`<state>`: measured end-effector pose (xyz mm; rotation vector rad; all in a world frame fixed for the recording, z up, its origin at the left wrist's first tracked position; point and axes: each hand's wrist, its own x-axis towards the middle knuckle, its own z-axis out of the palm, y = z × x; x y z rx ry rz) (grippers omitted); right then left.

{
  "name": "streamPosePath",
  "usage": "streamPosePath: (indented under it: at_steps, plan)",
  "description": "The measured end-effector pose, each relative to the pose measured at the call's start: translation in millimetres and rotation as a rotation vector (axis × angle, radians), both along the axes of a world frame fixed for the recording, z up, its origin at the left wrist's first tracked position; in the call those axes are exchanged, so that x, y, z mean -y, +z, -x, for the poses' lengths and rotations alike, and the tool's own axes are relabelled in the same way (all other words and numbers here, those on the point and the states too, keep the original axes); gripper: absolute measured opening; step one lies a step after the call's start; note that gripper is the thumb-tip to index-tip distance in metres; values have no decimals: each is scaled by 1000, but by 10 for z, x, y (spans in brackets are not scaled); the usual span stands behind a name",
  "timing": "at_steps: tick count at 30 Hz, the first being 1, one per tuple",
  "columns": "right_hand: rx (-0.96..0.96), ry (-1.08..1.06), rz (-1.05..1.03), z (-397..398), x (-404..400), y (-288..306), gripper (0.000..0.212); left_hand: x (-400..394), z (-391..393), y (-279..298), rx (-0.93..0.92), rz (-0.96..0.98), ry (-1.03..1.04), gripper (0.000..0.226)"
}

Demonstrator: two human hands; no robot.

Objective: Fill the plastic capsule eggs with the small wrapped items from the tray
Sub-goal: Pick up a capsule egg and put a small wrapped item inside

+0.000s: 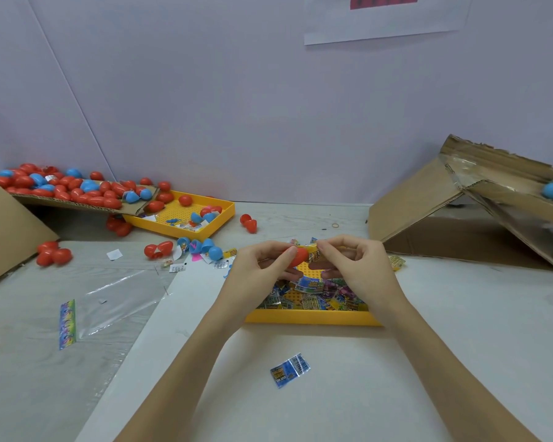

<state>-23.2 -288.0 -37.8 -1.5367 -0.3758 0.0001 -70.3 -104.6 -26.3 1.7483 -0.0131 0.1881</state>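
Both hands over the yellow tray (313,317), working a packet into a red egg.
Left hand (262,269) grips red capsule egg (299,257), fingers curled round it; right hand (355,263) pinches yellow wrapped packet (315,254) at the egg's opening. Tray on the counter (460,314) holds more wrapped packets (316,295). Blue packet (290,370) lies alone nearer the person. Red and blue eggs (71,189) heaped on cardboard far left.

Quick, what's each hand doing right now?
Left hand: grips a red capsule egg.
Right hand: pinches a small yellow wrapped item at the egg's opening.
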Motion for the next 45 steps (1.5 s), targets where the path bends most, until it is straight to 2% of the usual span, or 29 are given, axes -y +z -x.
streamPosePath:
  at_steps: [5,9,14,19,21,26,31,45]
  plan:
    - [3,9,-2,4,-1,10,12,5,-7,7,-15,1,15,13]
    - [41,44,74,1,1,2,10,4,-11,-1,-6,-3,12,9]
    - [65,77,97,-2,16,-1,10,-13,15,21,27,16,-49,29]
    - [62,91,66,4,22,10,18,-26,15,3,74,-54,-96,42]
    - [64,79,68,13,24,18,18,-21,8,-4,122,-86,-69,39]
    - [56,49,7,61,-27,40,25,-62,-5,3,186,-3,-34,24]
    - [56,2,-55,114,-91,48,24,-46,-7,23,205,28,-14,20]
    - [76,-44,-59,165,-134,59,22,-45,7,37,207,21,2,19]
